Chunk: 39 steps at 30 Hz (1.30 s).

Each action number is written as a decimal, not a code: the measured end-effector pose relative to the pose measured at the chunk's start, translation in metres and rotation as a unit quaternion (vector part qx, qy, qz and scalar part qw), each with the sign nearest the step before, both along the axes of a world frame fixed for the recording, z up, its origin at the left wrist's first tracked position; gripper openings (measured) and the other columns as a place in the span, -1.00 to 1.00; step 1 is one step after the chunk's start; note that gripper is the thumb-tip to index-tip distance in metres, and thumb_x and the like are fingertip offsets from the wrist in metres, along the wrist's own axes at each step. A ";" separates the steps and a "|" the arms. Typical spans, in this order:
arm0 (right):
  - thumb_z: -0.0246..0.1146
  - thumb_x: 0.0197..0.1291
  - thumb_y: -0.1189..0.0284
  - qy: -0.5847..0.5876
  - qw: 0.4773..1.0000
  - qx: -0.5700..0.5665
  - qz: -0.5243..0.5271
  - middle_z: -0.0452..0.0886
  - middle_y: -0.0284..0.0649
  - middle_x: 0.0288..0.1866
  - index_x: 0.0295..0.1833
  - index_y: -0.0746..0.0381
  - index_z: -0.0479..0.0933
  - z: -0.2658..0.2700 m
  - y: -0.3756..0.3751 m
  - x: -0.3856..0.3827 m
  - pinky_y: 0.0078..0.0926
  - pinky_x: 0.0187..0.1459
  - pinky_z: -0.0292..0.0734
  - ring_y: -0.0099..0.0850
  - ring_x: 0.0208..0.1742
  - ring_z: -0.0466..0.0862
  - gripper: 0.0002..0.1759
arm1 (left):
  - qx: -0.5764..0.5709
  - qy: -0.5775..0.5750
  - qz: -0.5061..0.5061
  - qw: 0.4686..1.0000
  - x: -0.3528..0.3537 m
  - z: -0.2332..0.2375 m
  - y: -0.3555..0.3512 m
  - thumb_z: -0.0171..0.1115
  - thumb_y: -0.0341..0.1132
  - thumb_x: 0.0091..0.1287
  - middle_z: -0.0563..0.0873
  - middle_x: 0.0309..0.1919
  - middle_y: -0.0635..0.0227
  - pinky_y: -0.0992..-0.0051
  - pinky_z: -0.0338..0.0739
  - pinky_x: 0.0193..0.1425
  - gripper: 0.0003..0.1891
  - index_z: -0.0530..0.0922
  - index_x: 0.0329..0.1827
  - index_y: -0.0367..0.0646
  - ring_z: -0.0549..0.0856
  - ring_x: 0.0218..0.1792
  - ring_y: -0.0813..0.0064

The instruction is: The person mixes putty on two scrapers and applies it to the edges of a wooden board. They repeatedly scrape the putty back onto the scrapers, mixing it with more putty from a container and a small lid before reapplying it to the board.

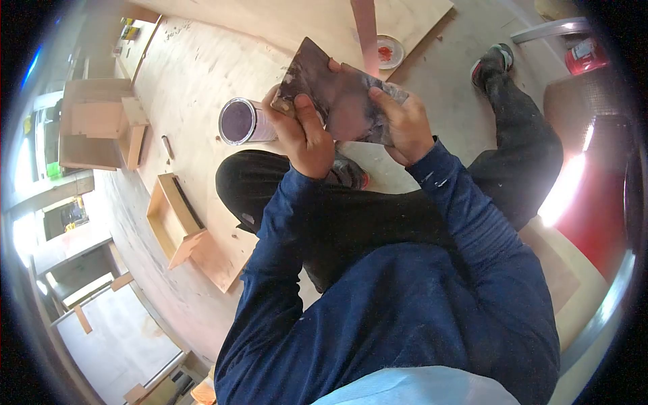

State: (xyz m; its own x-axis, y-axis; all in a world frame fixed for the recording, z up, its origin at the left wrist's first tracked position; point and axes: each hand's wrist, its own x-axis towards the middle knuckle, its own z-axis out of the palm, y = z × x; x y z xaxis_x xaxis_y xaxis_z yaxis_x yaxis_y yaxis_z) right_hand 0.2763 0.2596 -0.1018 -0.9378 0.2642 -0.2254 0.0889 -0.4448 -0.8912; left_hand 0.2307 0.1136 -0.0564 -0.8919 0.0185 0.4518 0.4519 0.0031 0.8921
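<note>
I find the left hand (pixel 305 140) and right hand (pixel 406 125) clamped on smeared plates (pixel 349 108), which a loosened grip could drop near the can (pixel 237 123).

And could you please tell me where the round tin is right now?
In the head view, the round tin is left of centre, just to the left of the person's left hand and above the left knee in the picture.

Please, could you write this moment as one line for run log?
left hand: grips smeared plate | right hand: grips smeared plate | can: open, near left hand | white disc: red smear
</note>
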 end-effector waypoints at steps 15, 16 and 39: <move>0.21 0.31 0.37 0.002 0.947 -0.313 -0.071 0.63 -0.14 0.02 0.16 0.29 0.45 -0.167 0.074 -0.008 -0.23 0.08 0.61 -0.32 -0.01 0.66 -0.63 | 0.125 -0.129 0.010 0.984 -0.033 0.012 -0.051 0.10 -0.32 0.44 0.58 -0.04 0.24 0.42 0.58 -0.02 -0.69 0.40 0.20 -0.12 0.60 -0.04 0.35; 0.22 0.30 0.40 -0.037 0.944 -0.309 -0.113 0.63 -0.14 0.00 0.17 0.27 0.45 -0.192 0.069 -0.008 -0.20 0.04 0.63 -0.29 0.01 0.65 -0.64 | 0.167 -0.191 0.004 0.967 -0.039 0.010 -0.063 0.11 -0.30 0.44 0.56 0.01 0.21 0.34 0.58 0.05 -0.67 0.39 0.21 -0.14 0.59 0.02 0.29; 0.11 0.13 0.62 -0.214 0.899 -0.310 -0.225 0.64 -0.14 -0.12 0.08 0.39 0.52 -0.275 -0.021 -0.055 -0.38 -0.16 0.56 -0.33 -0.22 0.67 -0.64 | -0.038 -0.231 0.035 0.971 -0.050 -0.008 -0.039 0.17 -0.24 0.39 0.49 0.20 0.13 0.12 0.56 0.17 -0.48 0.28 0.37 -0.16 0.55 0.17 0.17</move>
